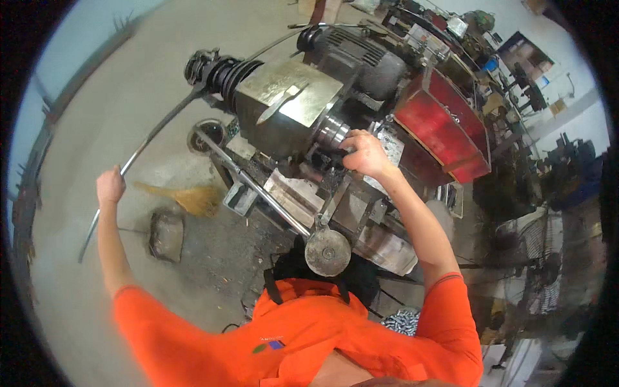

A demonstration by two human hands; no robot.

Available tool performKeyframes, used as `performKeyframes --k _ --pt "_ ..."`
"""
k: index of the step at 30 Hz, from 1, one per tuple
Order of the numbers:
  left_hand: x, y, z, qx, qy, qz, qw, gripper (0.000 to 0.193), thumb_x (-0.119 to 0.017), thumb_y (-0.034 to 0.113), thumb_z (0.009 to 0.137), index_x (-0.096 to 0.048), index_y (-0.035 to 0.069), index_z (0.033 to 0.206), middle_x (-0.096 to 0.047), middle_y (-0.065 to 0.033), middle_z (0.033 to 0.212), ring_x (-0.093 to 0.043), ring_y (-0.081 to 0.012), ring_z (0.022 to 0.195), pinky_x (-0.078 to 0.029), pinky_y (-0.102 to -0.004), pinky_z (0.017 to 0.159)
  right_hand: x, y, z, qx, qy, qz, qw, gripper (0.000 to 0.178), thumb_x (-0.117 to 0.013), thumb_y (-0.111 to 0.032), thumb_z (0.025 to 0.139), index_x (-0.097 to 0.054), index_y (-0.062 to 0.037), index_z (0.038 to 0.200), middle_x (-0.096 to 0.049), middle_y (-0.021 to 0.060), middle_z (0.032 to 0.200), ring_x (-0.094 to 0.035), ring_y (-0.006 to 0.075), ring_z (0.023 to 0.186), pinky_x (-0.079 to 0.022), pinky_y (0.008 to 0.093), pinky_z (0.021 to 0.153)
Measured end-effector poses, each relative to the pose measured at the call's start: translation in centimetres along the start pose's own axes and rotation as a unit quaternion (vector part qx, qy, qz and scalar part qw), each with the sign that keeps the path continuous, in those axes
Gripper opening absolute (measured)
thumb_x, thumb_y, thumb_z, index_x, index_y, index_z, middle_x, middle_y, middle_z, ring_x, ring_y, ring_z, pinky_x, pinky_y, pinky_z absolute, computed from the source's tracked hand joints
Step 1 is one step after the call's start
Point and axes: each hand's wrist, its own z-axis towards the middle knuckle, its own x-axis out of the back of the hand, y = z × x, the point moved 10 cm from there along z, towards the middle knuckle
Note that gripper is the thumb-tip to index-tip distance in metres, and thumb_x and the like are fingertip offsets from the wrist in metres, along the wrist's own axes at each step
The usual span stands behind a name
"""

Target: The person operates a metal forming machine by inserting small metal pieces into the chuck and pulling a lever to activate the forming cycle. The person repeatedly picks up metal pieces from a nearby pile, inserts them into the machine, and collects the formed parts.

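Note:
My left hand is wrapped round a long metal lever bar, out to the left of a lathe-like machine. The bar runs up to the black ribbed pulley end of the headstock. At the headstock's other end, my right hand is closed, its curled fingertips against the front of the shiny round spindle nose. Whatever those fingers hold is hidden. A flat paddle-shaped metal piece lies on the headstock's top.
A second bar slants toward me, ending near a round metal disc at my waist. Behind are a motor and a red metal box. A broom and a pan lie on the floor. Small metal parts sit by my right side.

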Motion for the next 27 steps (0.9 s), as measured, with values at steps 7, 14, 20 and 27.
performKeyframes --k 7,14,20,27 --pt "8.8 10.9 -1.9 0.056 0.303 -0.412 0.858 0.028 -0.060 0.020 0.086 -0.062 0.002 0.106 -0.066 -0.0153 0.097 -0.065 -0.0292 0.088 -0.049 -0.0384 0.080 6.6 -0.3 -8.3 0.045 0.165 0.036 0.985 0.042 -0.063 -0.012 0.057 -0.066 -0.0051 0.099 -0.056 0.0166 0.118 -0.053 0.0339 0.108 -0.044 0.0386 0.091" --pt "-7.5 35.6 -7.2 -0.146 -0.210 -0.242 0.936 0.050 -0.070 0.030 0.071 -0.056 0.007 0.113 -0.066 -0.0166 0.098 -0.063 -0.0332 0.091 -0.050 -0.0447 0.076 9.2 8.5 -26.5 -0.235 0.143 0.044 0.960 0.040 -0.058 -0.007 0.059 -0.065 0.0005 0.098 -0.060 0.0163 0.113 -0.059 0.0341 0.100 -0.046 0.0346 0.086" --pt "-8.0 36.1 -3.7 -0.318 -0.172 -0.031 0.932 0.033 -0.071 0.036 0.071 -0.063 0.013 0.093 -0.066 -0.0112 0.087 -0.065 -0.0290 0.084 -0.052 -0.0400 0.068 8.8 17.1 -43.6 -0.395 0.202 -0.037 0.895 0.041 -0.062 -0.009 0.059 -0.067 -0.0004 0.098 -0.062 0.0162 0.108 -0.061 0.0332 0.098 -0.048 0.0352 0.086" --pt "-5.5 28.6 -2.2 -0.138 -0.148 -0.342 0.918 0.040 -0.067 0.031 0.080 -0.060 0.009 0.113 -0.067 -0.0120 0.085 -0.065 -0.0242 0.069 -0.050 -0.0376 0.060 3.7 25.3 -65.6 -0.623 0.068 -0.211 0.750 0.051 -0.066 -0.017 0.058 -0.059 -0.0072 0.108 -0.062 0.0180 0.105 -0.058 0.0361 0.100 -0.047 0.0430 0.085"
